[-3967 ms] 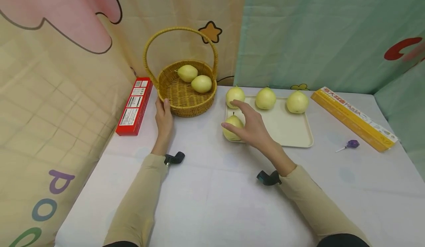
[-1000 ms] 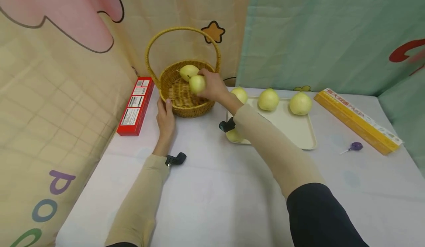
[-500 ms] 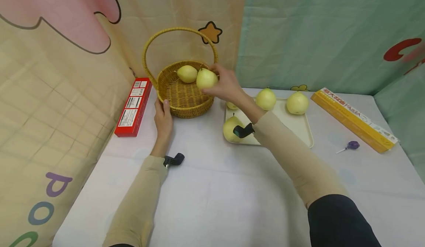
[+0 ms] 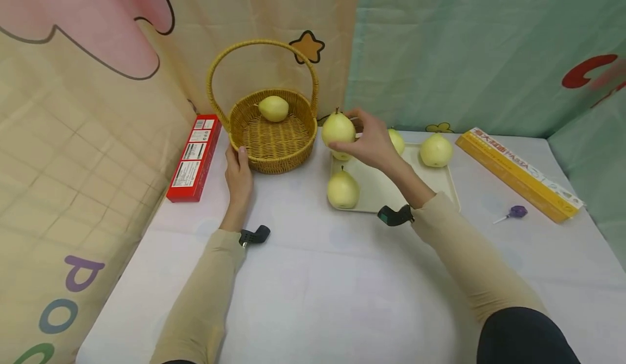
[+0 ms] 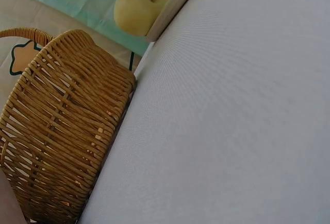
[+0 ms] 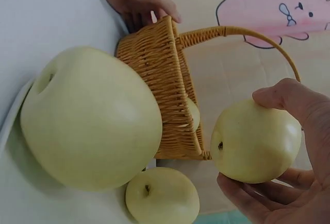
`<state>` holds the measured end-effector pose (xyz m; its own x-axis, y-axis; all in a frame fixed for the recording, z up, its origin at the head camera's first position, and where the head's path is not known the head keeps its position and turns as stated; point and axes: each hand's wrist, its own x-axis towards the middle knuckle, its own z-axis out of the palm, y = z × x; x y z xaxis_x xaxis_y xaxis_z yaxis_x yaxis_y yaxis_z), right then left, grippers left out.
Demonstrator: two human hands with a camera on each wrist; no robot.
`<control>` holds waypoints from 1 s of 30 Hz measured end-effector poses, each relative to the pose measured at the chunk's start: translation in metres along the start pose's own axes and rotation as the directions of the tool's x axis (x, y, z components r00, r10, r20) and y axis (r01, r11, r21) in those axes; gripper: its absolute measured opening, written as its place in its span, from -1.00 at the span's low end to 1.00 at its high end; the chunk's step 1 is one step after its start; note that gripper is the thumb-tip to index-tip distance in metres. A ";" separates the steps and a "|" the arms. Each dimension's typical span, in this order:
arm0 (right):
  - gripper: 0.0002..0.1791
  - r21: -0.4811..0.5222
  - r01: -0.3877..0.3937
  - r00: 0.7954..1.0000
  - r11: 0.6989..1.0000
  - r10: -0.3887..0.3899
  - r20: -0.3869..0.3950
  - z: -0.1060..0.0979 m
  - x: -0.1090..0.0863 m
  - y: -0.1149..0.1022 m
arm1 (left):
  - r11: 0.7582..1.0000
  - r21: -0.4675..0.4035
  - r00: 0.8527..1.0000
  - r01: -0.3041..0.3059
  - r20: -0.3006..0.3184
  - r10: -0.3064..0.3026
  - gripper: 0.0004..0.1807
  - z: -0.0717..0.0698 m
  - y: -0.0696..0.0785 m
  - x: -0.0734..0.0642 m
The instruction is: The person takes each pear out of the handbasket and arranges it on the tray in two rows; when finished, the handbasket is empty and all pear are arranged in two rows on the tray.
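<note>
My right hand [image 4: 374,141] holds a pale yellow-green pear [image 4: 338,129] between thumb and fingers, stem up, above the back left corner of a cream tray [image 4: 391,190]. The right wrist view also shows this held pear [image 6: 256,141] in the fingers. On the tray sit more pears: one at the front left [image 4: 343,189], one at the back right [image 4: 436,150], and others partly hidden behind my right hand and its pear. My left hand [image 4: 239,182] rests against the near left outer wall of a wicker basket [image 4: 279,163], fingers extended. One pear [image 4: 273,108] lies inside it.
A red box [image 4: 194,157] lies left of the basket. Right of the tray are a long yellow box [image 4: 520,174] and a purple lollipop [image 4: 517,212]. The basket's tall arched handle [image 4: 264,42] rises above it. Curtains hang behind the white-covered table.
My right hand took one of the two pears from the basket, lifted it out and carried it right, over the tray. My left hand has stayed at the basket.
</note>
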<state>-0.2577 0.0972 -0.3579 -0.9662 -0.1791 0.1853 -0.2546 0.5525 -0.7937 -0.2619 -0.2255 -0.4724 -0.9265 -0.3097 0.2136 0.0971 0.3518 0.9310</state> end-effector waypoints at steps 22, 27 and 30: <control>-0.17 -0.149 -0.235 0.967 0.960 0.247 0.062 -0.037 -0.094 0.071 | 1.000 -0.003 1.000 -0.017 0.000 0.017 -0.27 0.002 -0.003 0.002; -0.22 -0.178 -0.255 0.963 0.950 0.266 0.040 -0.032 -0.107 0.082 | 1.000 0.006 1.000 -0.007 0.000 0.007 -0.26 0.002 -0.003 0.002; -0.24 -0.180 -0.247 0.965 0.952 0.258 0.041 -0.030 -0.111 0.087 | 1.000 0.011 1.000 -0.001 -0.007 0.001 -0.27 0.001 -0.003 0.002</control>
<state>-0.1741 0.1897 -0.4303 -0.9967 -0.0637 -0.0499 -0.0109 0.7171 -0.6969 -0.2643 -0.2266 -0.4749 -0.9237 -0.3158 0.2170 0.0940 0.3623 0.9273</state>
